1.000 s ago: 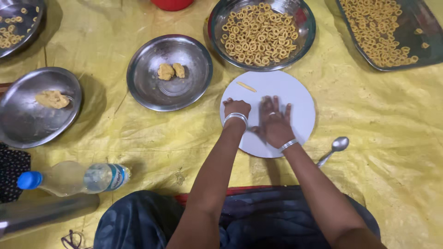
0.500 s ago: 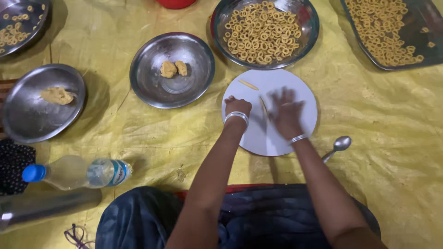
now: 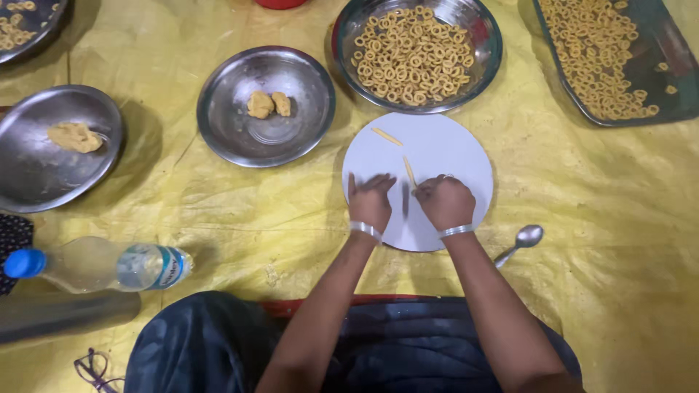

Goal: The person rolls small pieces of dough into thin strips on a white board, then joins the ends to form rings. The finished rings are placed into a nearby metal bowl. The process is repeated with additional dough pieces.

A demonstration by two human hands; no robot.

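A white round board [image 3: 444, 145] lies on the yellow sheet in front of me. My left hand [image 3: 371, 200] rests flat on its near left part, fingers spread, holding nothing. My right hand [image 3: 445, 201] is curled beside it, its fingertips pinching the near end of a thin rolled dough strip [image 3: 409, 172] that lies on the board. A second, shorter dough strip [image 3: 386, 136] lies further up the board, apart from both hands. Both wrists wear silver bangles.
A steel plate [image 3: 240, 138] with two dough lumps sits left of the board, and another plate [image 3: 44, 175] with one lump lies further left. A bowl [image 3: 489, 51] and a tray [image 3: 670, 102] hold dough rings. A spoon [image 3: 520, 240], a bottle [image 3: 102, 266], a steel cylinder [image 3: 65, 316] and glasses [image 3: 91, 367] lie near me.
Both hands have drawn back toward me across the board. My right hand, flat on the board before, has curled onto the end of the dough strip.
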